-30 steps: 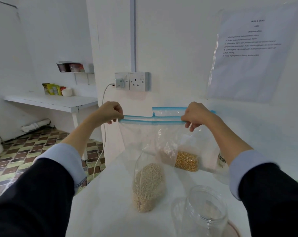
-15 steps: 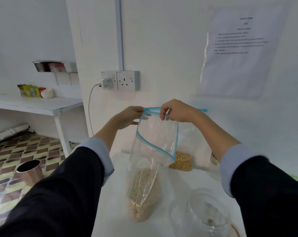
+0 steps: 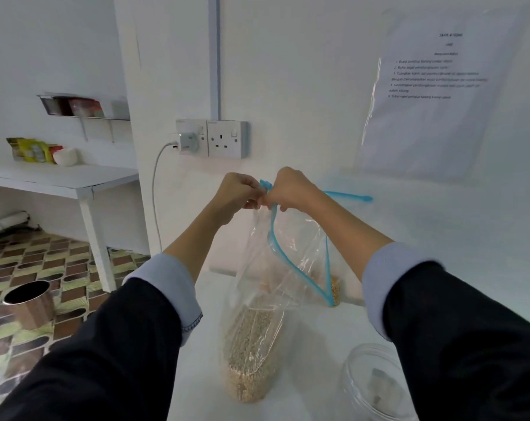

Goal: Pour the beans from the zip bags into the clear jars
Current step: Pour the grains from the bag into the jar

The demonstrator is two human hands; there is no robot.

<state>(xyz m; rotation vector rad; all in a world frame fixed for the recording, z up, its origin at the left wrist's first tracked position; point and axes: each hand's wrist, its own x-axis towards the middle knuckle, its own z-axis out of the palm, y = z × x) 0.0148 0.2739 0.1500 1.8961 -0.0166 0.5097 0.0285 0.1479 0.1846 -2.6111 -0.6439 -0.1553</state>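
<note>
Both hands, left [image 3: 239, 193] and right [image 3: 287, 189], pinching blue zip edge of clear plastic bag of pale beans [image 3: 257, 314], standing on white surface [image 3: 203, 375]; clear open jar [image 3: 376, 387] at four o'clock. Printed wall sheet [image 3: 434, 92] unreadable.

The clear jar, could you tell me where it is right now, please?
In the head view the clear jar stands at the bottom right on the white table, right of the held zip bag, under the right sleeve.

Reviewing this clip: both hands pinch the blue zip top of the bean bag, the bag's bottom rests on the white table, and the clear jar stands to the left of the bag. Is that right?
Not quite. In the head view the clear jar stands to the right of the bean bag, not the left. The rest holds: the left hand and right hand pinch its blue zip top, and it rests on the white table.
</note>
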